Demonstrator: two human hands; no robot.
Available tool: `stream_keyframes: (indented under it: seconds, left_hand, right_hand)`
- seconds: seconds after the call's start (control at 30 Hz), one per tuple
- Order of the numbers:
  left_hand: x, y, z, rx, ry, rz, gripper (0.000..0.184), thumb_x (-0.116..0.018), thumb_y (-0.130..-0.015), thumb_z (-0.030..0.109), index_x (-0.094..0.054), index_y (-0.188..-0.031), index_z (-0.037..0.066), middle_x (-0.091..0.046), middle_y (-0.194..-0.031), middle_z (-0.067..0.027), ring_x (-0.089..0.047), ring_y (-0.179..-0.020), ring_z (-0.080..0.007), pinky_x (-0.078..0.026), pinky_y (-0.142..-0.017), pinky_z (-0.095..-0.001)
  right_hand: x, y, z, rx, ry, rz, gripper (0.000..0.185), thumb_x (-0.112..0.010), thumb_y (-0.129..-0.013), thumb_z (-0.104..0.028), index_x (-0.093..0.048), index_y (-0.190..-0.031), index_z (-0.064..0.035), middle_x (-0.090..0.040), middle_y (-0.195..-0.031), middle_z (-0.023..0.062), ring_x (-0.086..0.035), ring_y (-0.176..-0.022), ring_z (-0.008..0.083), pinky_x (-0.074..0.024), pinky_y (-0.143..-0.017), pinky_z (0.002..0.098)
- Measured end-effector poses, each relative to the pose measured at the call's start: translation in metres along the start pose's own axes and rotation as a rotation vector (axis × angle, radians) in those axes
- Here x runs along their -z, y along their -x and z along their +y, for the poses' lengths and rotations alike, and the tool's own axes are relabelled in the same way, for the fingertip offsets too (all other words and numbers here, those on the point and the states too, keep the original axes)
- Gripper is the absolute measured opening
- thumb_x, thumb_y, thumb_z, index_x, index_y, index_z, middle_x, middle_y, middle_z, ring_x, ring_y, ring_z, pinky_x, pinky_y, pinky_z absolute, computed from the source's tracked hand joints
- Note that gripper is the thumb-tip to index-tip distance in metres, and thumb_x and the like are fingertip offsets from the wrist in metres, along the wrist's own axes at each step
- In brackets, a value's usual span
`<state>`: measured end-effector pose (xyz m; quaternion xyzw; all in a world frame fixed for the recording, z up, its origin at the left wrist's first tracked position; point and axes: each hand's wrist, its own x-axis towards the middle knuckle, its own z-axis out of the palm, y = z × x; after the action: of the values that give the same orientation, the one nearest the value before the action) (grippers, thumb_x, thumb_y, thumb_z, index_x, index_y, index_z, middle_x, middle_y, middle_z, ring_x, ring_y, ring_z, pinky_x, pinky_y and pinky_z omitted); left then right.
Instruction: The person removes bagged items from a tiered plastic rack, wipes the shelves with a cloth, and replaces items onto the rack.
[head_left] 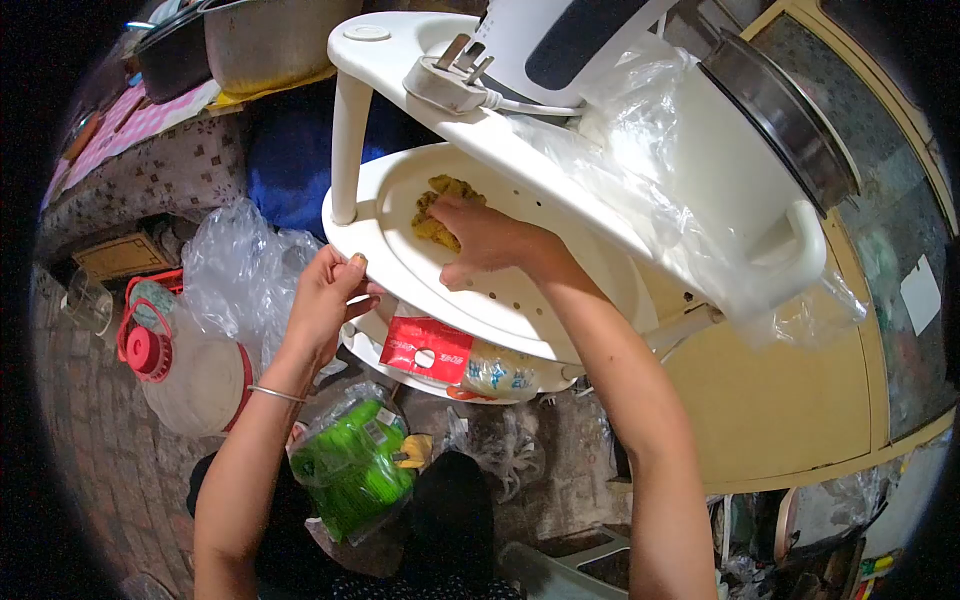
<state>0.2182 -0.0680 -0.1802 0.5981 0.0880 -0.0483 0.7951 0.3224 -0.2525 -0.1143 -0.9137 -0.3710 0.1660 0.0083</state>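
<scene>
The right hand (pixel 480 238) reaches over the middle shelf (pixel 590 290) of a white rack and has a yellow cloth (pixel 437 228) under its bent fingers, the thumb spread apart from them towards the shelf's near edge; how firmly they grip the cloth I cannot tell. The cloth lies bunched on the shelf's recessed surface, towards its left end. The left hand (pixel 335 290) is at the near left corner of the same shelf, thumb on the rim and the other fingers curled close by, partly hidden. On the top shelf (pixel 520 135), a plug (pixel 446 84) rests near the left end, with a white appliance (pixel 570 45) beside it and a clear plastic bag (pixel 650 130) draped over the front edge. The bottom shelf (pixel 370 352) carries a red box (pixel 427 349) near its left end and a clear packet (pixel 500 370) just right of it. Below, a green bundle (pixel 355 465) lies in clear wrapping, and a jug with a red lid (pixel 200 375) stands farther left
</scene>
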Motion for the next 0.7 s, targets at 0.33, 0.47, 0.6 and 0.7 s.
stream_keyframes:
  seconds: [0.33,0.47,0.6,0.7]
  left_hand:
    - [-0.001,0.0009,0.0002,-0.007,0.03,0.017,0.013,-0.047,-0.089,0.02,-0.045,-0.095,0.008,-0.057,-0.082,-0.0003,-0.056,-0.072,-0.0082,-0.047,-0.066,-0.0256]
    - [0.0013,-0.0022,-0.0033,-0.005,-0.004,0.01,0.015,-0.046,-0.089,0.022,-0.046,-0.097,0.01,-0.055,-0.084,0.0003,-0.055,-0.073,-0.0084,-0.05,-0.07,-0.0292]
    - [0.001,-0.002,-0.003,-0.002,0.0,0.013,0.015,-0.046,-0.089,0.023,-0.046,-0.095,0.01,-0.055,-0.083,0.0002,-0.056,-0.073,-0.0087,-0.05,-0.069,-0.0294]
    - [0.0008,-0.0012,-0.0015,-0.007,-0.008,0.011,0.015,-0.046,-0.089,0.024,-0.046,-0.094,0.01,-0.055,-0.083,0.0001,-0.056,-0.073,-0.0088,-0.05,-0.07,-0.0294]
  right_hand:
    - [0.0012,0.0016,-0.0019,0.023,-0.005,0.035,0.083,-0.066,-0.053,-0.036,-0.04,-0.12,0.0047,-0.039,-0.122,0.0225,-0.04,-0.113,0.0318,-0.0322,-0.096,0.0323]
    - [0.0044,-0.0042,-0.0034,-0.061,-0.05,-0.077,0.087,-0.068,-0.051,-0.036,-0.038,-0.121,0.0054,-0.038,-0.124,0.0231,-0.038,-0.115,0.0322,-0.0295,-0.098,0.0319]
    - [-0.0009,-0.003,0.0032,0.03,-0.049,0.022,0.087,-0.069,-0.051,-0.036,-0.038,-0.121,0.0055,-0.039,-0.123,0.0233,-0.038,-0.114,0.0321,-0.0298,-0.098,0.0317]
    - [-0.0003,0.0008,0.0013,0.054,-0.023,0.049,0.083,-0.068,-0.05,-0.034,-0.041,-0.118,0.0059,-0.042,-0.12,0.0229,-0.041,-0.113,0.0309,-0.0321,-0.096,0.0307]
